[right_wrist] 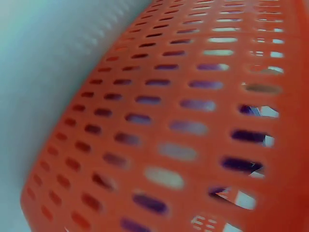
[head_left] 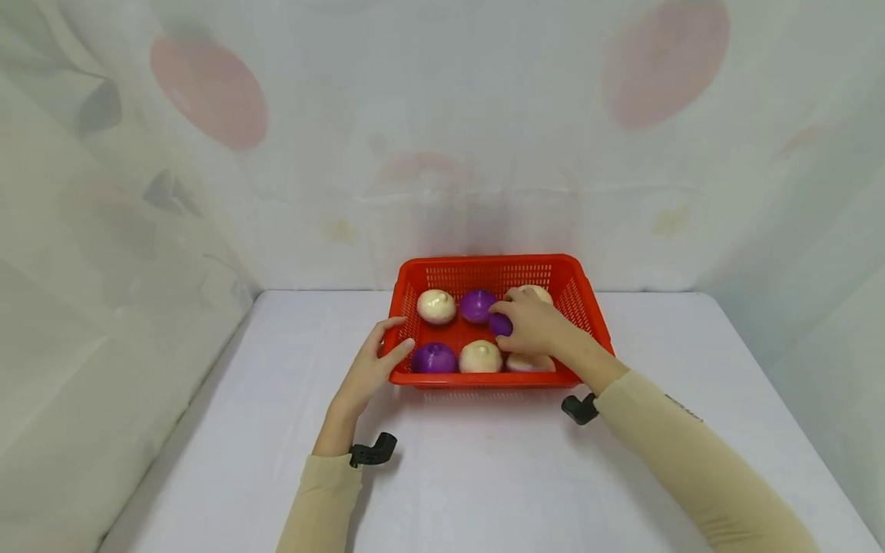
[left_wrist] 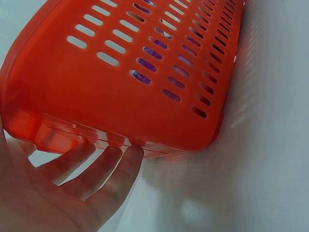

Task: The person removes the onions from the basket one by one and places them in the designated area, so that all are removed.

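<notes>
A red slotted basket stands mid-table and holds several onion-like balls, white and purple. My right hand reaches into it and grips a small purple ball near the middle. Beside it lie a white ball and a purple ball at the back, and a purple ball and a white ball at the front. My left hand rests with straight fingers against the basket's left front corner. The right wrist view shows only the basket wall.
The basket sits on a white cloth-covered table, near its back edge. A pale patterned curtain hangs close behind and along the left side. Bare cloth lies to the left, right and front of the basket.
</notes>
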A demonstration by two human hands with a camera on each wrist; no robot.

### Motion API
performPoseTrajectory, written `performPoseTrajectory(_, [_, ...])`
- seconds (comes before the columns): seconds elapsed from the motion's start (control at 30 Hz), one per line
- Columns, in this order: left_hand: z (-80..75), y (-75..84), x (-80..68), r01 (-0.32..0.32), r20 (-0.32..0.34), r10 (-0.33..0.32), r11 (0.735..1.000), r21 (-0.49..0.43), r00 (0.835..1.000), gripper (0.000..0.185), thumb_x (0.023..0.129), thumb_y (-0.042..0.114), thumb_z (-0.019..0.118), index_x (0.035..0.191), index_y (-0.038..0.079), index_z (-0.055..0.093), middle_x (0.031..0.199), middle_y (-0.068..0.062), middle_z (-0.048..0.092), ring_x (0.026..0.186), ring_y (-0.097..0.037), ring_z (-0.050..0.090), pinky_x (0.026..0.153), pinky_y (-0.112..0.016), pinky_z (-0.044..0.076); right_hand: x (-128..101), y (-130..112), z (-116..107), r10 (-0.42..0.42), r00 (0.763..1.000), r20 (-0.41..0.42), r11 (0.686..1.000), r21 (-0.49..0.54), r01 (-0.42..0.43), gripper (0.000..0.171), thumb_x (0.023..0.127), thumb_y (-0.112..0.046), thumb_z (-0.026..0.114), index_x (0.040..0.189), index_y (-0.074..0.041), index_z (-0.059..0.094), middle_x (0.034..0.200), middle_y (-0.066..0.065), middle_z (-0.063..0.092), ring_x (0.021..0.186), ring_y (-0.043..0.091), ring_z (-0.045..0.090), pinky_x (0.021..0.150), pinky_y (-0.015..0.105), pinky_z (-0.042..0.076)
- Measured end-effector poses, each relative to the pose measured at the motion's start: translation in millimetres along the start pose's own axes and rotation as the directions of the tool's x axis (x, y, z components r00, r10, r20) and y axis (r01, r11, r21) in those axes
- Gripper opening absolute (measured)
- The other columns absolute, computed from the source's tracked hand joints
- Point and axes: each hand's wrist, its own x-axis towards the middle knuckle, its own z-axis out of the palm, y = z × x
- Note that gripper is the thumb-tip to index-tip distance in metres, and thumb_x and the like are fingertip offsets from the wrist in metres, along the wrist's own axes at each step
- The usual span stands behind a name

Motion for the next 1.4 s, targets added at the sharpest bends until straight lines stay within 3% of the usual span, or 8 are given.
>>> performPoseTrajectory(0.33, [0.7,0.8,0.6,0.008,0.002,-0.008,1.000,0.005,1.000,0.066,0.096,0.049,0.068,0.150,0.023,0.043,0.153,-0.012,0.043,0.136,-0.032,0.046,0.108,-0.057,0.042,-20,8,-20,-0.042,0.997,-0.067,0.999,-0.013,0.041,0.053,0.084,-0.029,0.074,0.134,-0.016,0.066,0.134,0.014,0.054,0.123,0.033,0.045,0.089,0.049,0.056])
performPoseTrajectory(0.63, [-1.0,-3.4,1.1,0.005,0.028,-0.005,1.000,-0.006,1.000,0.062,0.098,0.042,0.067,0.151,0.023,0.042,0.156,-0.010,0.040,0.136,-0.034,0.047,0.107,-0.056,0.043,-40,16,-38,-0.064,0.989,-0.134,0.998,-0.013,0.063,0.051,0.083,-0.027,0.074,0.133,-0.017,0.065,0.135,0.015,0.054,0.123,0.036,0.046,0.087,0.051,0.057])
performPoseTrajectory(1.03, [-4.8,1.9,-1.4,0.038,0.086,-0.034,0.998,-0.048,0.996,0.064,0.101,0.024,0.065,0.157,0.019,0.035,0.163,-0.010,0.028,0.142,-0.041,0.040,0.112,-0.058,0.036,-62,33,-61,-0.028,0.985,-0.170,1.000,-0.013,0.026,0.053,0.085,-0.024,0.074,0.136,-0.011,0.064,0.134,0.019,0.053,0.122,0.039,0.046,0.083,0.056,0.058])
performPoseTrajectory(1.2, [-5.7,2.7,-2.0,0.042,0.077,-0.039,0.998,-0.045,0.996,0.064,0.101,0.023,0.066,0.156,0.016,0.035,0.162,-0.013,0.028,0.142,-0.042,0.040,0.111,-0.058,0.038,-67,42,-70,-0.011,0.984,-0.177,1.000,-0.027,0.006,0.053,0.086,-0.022,0.073,0.136,-0.008,0.063,0.137,0.022,0.052,0.126,0.044,0.043,0.088,0.061,0.054])
performPoseTrajectory(1.4, [-5.4,-4.7,-1.1,0.024,0.051,-0.022,0.999,-0.045,0.998,0.063,0.099,0.029,0.068,0.155,0.021,0.038,0.161,-0.009,0.032,0.138,-0.037,0.046,0.108,-0.056,0.042,-70,58,-79,0.019,0.973,-0.232,1.000,-0.018,-0.024,0.050,0.087,-0.020,0.070,0.135,-0.007,0.063,0.137,0.024,0.051,0.127,0.046,0.042,0.090,0.064,0.051])
